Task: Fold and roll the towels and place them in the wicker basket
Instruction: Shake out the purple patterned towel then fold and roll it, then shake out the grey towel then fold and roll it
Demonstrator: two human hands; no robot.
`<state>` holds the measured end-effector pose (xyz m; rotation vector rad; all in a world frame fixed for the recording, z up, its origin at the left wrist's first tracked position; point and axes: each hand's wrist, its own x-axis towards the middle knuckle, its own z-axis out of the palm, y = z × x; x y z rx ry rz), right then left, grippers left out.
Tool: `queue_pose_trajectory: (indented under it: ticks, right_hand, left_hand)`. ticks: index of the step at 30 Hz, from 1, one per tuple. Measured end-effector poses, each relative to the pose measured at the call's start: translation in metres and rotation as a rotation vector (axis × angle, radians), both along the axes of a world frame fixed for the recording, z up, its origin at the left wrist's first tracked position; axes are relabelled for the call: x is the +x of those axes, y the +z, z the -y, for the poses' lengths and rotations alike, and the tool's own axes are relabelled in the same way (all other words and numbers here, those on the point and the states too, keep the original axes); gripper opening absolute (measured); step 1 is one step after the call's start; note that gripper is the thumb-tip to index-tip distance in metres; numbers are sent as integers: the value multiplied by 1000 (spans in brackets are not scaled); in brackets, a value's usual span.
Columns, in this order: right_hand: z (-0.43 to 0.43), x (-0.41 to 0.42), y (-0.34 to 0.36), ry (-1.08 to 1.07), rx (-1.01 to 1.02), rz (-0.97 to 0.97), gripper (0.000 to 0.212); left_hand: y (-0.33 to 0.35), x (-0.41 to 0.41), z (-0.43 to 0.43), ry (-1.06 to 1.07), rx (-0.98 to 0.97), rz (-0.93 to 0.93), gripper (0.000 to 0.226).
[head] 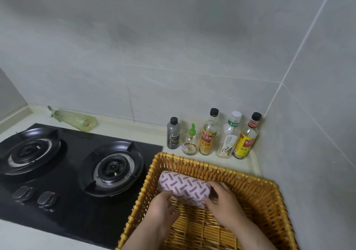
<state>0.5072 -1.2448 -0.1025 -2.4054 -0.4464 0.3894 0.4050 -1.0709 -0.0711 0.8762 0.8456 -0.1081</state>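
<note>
Pale grey tiled walls (173, 47) are seen across the upper frame, joined in a corner at right. A cream countertop (150, 132) is fitted with a black two-burner hob (73, 172) at lower left. Bottles (209, 134) are lined up centre right.

The near side of the wicker basket (192, 165) runs off the bottom edge, and both forearms go with it. The right hand (221, 197) covers the right end of the rolled towel (183, 188). The fingertips of the left hand (163, 205) disappear under the towel's near side. The left burner (28, 149) is clipped at the left edge, and the knobs (23, 193) are too blurred to read.
</note>
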Motion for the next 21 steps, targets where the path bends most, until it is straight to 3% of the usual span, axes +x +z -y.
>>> queue_pose_trajectory:
  ticks: [5,9,17,18,21]
  right_hand:
    - [9,-9,26,-143,140,-128,38]
    - [7,-26,53,-155,271,-129,30]
    - [-53,-73,106,84,423,-125,17]
    - [-66,-82,113,127,427,-129,16]
    - [-112,-114,131,236,461,-190,21]
  left_hand:
    - [34,-22,-21,-42,86,41,35]
    - [74,-60,-38,5,233,198,27]
    - [118,-154,-83,257,383,198,27]
    - [119,-169,-92,269,424,209,32]
    - [124,-225,-121,241,673,218,83]
